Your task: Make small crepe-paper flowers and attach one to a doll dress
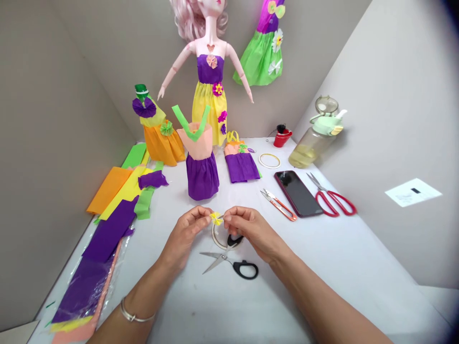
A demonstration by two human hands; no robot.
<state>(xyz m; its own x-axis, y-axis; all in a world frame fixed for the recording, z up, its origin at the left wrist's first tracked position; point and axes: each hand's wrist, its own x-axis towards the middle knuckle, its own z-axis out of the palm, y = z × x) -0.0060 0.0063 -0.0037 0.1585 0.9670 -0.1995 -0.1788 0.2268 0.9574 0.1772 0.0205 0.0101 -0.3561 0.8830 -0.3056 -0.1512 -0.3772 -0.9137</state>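
Nearest you: silver bangle (pixel 131 313) on your left wrist. Open black-handled metal scissors (pixel 224 257) lie on the pale bench (pixel 315 286), upper handle over a white ring (pixel 215 240). Your left hand (pixel 186 231) has its grip pinched on a small yellow pleated piece (pixel 215 219), held above the ring. Right hand (pixel 251 227): grip pinched closed at the piece's other side; can't tell what's between those fingertips. Peach-and-purple dress (pixel 202 174) stands beyond.

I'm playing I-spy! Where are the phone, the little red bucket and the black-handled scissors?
Phone (pixel 298 193): head view, middle of its dark screen.
Red bucket (pixel 282 139): head view, front of its side wall.
Black-handled scissors (pixel 224 256): head view, where the blades cross.
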